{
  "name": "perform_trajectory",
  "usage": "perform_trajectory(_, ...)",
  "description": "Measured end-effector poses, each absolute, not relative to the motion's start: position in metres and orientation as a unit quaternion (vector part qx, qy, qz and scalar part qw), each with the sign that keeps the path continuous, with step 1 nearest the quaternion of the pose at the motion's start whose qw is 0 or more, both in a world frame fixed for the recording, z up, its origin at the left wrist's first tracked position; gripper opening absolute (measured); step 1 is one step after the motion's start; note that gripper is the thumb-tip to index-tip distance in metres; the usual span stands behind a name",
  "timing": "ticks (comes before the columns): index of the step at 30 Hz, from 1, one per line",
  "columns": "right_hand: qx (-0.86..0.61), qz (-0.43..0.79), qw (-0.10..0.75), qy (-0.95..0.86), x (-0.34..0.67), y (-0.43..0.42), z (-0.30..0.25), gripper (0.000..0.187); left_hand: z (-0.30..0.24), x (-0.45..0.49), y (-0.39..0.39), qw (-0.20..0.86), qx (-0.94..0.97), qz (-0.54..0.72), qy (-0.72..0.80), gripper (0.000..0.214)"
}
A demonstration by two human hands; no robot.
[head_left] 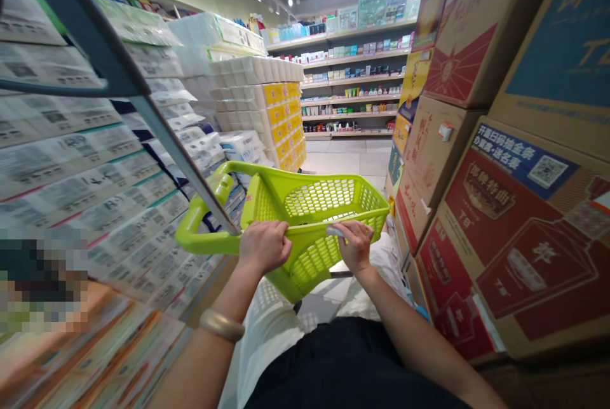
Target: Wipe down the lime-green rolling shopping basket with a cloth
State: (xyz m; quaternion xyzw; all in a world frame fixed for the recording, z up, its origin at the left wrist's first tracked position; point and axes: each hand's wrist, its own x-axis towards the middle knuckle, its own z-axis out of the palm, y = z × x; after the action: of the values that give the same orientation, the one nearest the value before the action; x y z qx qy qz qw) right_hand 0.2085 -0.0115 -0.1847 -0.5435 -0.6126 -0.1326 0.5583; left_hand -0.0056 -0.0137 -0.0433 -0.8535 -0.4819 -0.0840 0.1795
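The left hand (264, 248) grips the green shopping cart's rim (307, 228).

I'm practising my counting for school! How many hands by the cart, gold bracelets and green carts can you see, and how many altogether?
Hands: 2, the left hand and the right hand
Gold bracelets: 1, the gold bracelet on the left arm
Green carts: 1, the green cart
Total: 4
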Motion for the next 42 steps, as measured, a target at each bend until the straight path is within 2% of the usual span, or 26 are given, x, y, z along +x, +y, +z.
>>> perform_trajectory(7,-0.579,-0.130,0.583,-0.555,0.221,-0.008,-0.189,0.025,-0.043,-0.004,-0.015,0.193,-0.850,-0.081,-0.484,0.024)
perform_trajectory(13,-0.516,-0.104,0.536,-0.660,0.167,-0.021,-0.164,0.032,-0.046,-0.006,-0.013,0.198,-0.851,-0.087,-0.479,0.025)
perform_trajectory(19,-0.472,-0.107,0.577,-0.658,0.161,-0.026,-0.133,0.022,-0.044,-0.004,-0.015,0.193,-0.849,-0.094,-0.483,0.022)
perform_trajectory(27,-0.448,-0.048,0.478,-0.754,0.143,-0.007,-0.130,0.040,-0.047,-0.005,-0.015,0.202,-0.850,-0.109,-0.475,0.021)
perform_trajectory(35,-0.546,-0.098,0.500,-0.664,0.207,-0.005,-0.156,0.029,-0.046,-0.005,-0.016,0.182,-0.847,-0.114,-0.486,0.021)
perform_trajectory(38,-0.564,-0.092,0.510,-0.643,0.182,-0.007,-0.149,0.026,-0.047,-0.004,-0.015,0.189,-0.846,-0.116,-0.485,0.021)
perform_trajectory(42,-0.507,-0.062,0.510,-0.692,0.121,-0.008,-0.132,0.025,-0.048,-0.004,-0.015,0.208,-0.842,-0.113,-0.485,0.023)
